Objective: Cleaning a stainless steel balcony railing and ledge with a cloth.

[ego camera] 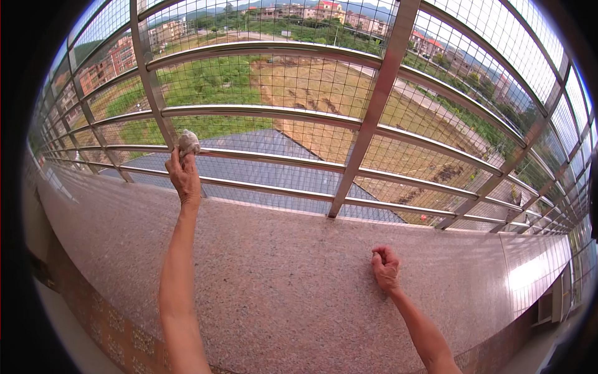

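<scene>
My left hand [182,180] grips a crumpled, greyish-white cloth [188,142]. It holds the cloth against the metal window grille, where an upright post [156,89] meets a low horizontal rail [275,159]. Part of that joint is hidden behind the cloth and fingers. My right hand [387,267] is curled, with no object visible in it. It is over the speckled pinkish granite sill [280,280], on the room side of the grille; whether it rests on the stone I cannot tell.
A second upright post [357,145] meets the sill right of centre. Fine wire mesh [303,84] backs the rails. Beyond it lie a dark grey roof-like surface [261,159], grass [210,84] and buildings [322,11]. Bright light reflects off the sill's right end.
</scene>
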Tool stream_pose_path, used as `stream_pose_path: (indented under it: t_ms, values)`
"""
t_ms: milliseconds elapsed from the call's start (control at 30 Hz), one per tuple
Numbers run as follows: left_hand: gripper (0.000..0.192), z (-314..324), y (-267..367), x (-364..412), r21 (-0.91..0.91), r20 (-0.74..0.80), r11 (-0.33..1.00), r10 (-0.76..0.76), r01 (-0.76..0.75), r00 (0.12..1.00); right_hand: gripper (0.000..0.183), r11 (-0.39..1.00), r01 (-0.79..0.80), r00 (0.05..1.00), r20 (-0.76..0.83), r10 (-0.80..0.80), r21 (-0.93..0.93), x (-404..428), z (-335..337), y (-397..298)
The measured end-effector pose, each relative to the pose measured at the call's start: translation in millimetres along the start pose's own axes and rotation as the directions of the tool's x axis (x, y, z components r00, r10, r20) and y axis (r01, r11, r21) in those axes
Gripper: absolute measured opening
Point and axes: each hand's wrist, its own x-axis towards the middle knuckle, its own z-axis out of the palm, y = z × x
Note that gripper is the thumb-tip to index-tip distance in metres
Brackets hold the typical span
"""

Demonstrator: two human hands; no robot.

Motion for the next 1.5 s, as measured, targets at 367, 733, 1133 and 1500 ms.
stream_pose_path:
  t_ms: [367, 733, 1133, 1500]
  values:
    - [0.024, 49.5, 111.1, -89.6, -0.25, 0.161, 0.957, 0.192, -0.148, 0.968, 0.009, 0.997, 0.0, 0.999, 0.035, 0.003, -0.081, 0.5, -1.3, -17.3]
    - [0.025, 99.1, 211.7, -189.1, -0.572, 0.267, 0.819, 0.13, 0.048, 0.955, 0.009, 0.999, 0.023, 0.998, 0.051, -0.02, -0.048, 0.8, 0.3, -12.6]
    - [0.024, 21.2, -10.1, -64.3, -0.72, 0.412, 0.407, -0.401, 0.562, 0.818, 0.007, 0.997, 0.04, 0.999, 0.019, -0.039, -0.068, 1.0, 6.7, -4.4]
    - [0.026, 64.5, -9.7, -52.7, -0.695, 0.262, 0.465, -0.546, 0.549, 0.796, 0.009, 0.997, 0.002, 1.0, 0.02, 0.0, -0.076, 1.6, -1.8, 5.1]
